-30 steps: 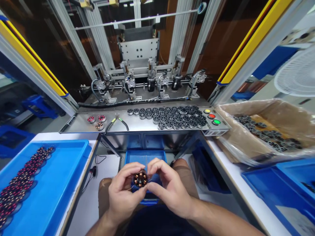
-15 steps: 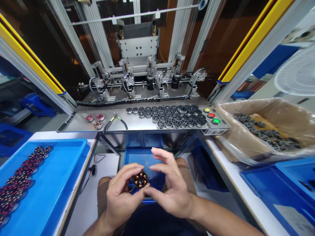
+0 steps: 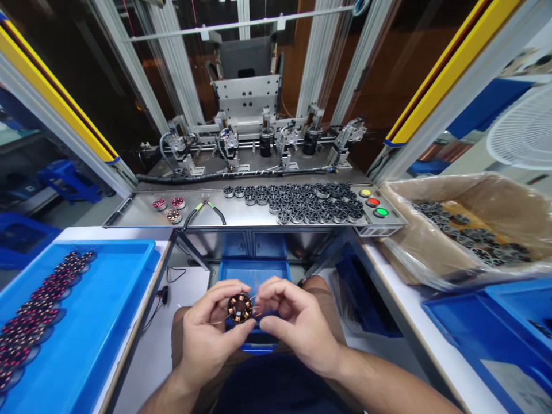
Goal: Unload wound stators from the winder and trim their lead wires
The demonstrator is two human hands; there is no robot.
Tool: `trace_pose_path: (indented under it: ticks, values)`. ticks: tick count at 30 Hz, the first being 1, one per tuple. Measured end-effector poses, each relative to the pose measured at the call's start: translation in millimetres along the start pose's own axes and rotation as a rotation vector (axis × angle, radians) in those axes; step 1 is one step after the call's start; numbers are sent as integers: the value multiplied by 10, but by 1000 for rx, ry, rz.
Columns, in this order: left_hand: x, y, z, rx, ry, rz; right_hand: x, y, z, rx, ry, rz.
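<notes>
My left hand [image 3: 211, 328] is closed around the rim of a wound motor stator [image 3: 240, 308], a dark ring with copper coils facing up. Thin wire ends stick out from it on both sides. At its right, the curled fingers of my right hand [image 3: 297, 322] meet the loose wire ends [image 3: 254, 299]; the exact pinch is partly hidden. Both hands are above my lap, over a blue bin [image 3: 259, 348].
On the metal ledge lie unwound stators [image 3: 297, 215], cutting pliers [image 3: 204, 211] and three wound stators [image 3: 174, 216]. Push buttons [image 3: 373, 202] sit at its right end. A blue tray [image 3: 116, 299] with wound stators is left; a plastic-lined carton [image 3: 414, 259] stands right.
The stator has shifted slightly left and turned to show more of its face. My right hand's raised, spread fingers have curled down towards the wire ends beside it.
</notes>
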State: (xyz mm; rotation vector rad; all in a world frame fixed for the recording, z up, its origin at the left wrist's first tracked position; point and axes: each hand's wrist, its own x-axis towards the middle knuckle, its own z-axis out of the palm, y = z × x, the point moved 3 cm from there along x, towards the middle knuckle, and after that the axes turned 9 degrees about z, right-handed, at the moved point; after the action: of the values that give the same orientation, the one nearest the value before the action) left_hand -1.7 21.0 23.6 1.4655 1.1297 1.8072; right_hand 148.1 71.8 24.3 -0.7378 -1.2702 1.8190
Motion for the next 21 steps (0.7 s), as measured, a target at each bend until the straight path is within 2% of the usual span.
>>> trace_pose_path:
  ticks: [4,7,10,15,21]
  values:
    - [19,27,-23,2,-3,0,-25,-47,6,-146,52,-62]
    - [21,49,-22,19,-25,34,-33,-66,6,-171,99,-74]
    - [13,56,-28,53,-53,60,-17,-88,18,-181,62,-62]
    - [8,69,-24,93,-90,102,-11,-176,6,-297,86,-187]
    - [8,72,3,51,-38,72,-63,-190,-19,-363,54,-316]
